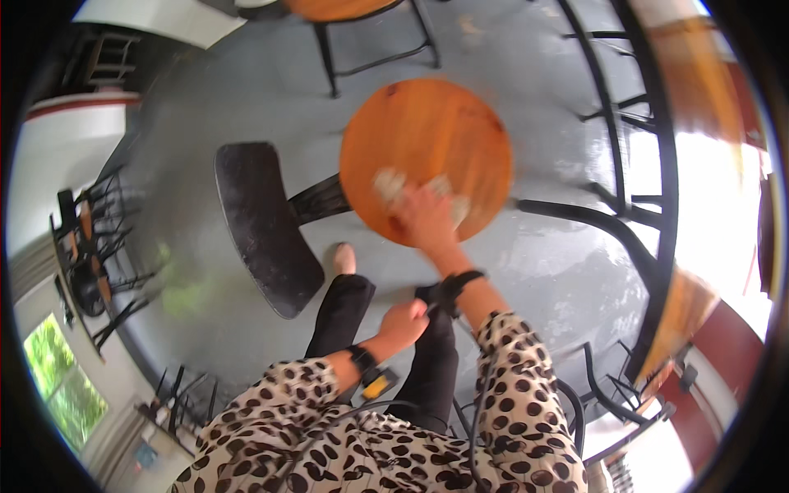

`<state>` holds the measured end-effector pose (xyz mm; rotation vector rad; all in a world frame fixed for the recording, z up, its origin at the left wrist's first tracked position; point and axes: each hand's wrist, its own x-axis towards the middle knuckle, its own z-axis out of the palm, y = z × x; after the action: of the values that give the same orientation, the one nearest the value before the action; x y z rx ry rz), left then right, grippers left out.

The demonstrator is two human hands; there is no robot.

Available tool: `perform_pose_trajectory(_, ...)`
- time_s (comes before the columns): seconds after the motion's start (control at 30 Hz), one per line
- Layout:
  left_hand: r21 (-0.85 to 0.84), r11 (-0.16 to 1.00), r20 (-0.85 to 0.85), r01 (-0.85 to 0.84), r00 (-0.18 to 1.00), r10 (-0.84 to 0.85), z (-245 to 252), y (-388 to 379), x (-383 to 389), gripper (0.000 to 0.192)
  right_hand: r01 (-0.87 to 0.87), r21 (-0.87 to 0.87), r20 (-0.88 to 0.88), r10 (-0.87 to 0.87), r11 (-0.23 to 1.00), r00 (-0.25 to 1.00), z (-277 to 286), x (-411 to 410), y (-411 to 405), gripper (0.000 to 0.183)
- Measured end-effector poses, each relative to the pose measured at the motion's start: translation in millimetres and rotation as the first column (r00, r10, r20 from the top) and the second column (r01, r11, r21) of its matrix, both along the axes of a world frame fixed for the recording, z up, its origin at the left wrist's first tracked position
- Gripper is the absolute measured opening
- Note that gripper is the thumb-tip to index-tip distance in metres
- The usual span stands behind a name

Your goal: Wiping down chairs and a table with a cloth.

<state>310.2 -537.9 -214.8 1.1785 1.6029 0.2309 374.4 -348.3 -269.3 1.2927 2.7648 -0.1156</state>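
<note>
My right hand [426, 215] presses a crumpled pale cloth [389, 183] onto the near part of a round wooden seat [425, 142]; the hand and cloth are blurred. The seat is orange-brown with darker marks. A dark wooden backrest [265, 228] joins it on the left by a black support [320, 198]. My left hand [403, 323] is curled in front of my body, over my legs, touching neither the seat nor the cloth; nothing shows in it. Black straps circle both wrists.
Another chair with a wooden seat [345, 8] stands on the grey floor [259, 98] beyond. To the right are a long black-edged wooden table [678, 308] and a curved black chair part [573, 212]. More chairs [92, 271] stand at the far left.
</note>
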Motion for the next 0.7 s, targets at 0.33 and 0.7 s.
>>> perform_pose_trajectory(0.33, -0.306, 0.952, -0.006, 0.03, 0.999, -0.034, 49.4, 31.0, -115.6, 0.027, 0.254, -0.931, -0.013, -0.716, 0.263, 0.697, 169.5, 148.0, -186.3, 0.026)
perform_pose_trajectory(0.7, -0.037, 0.922, 0.301, 0.386, 0.884, -0.358, 232.9, 149.3, 61.9, 0.032, -0.093, -0.97, -0.13, -0.797, 0.226, -0.59, 367.9, 255.6, -220.3, 0.031)
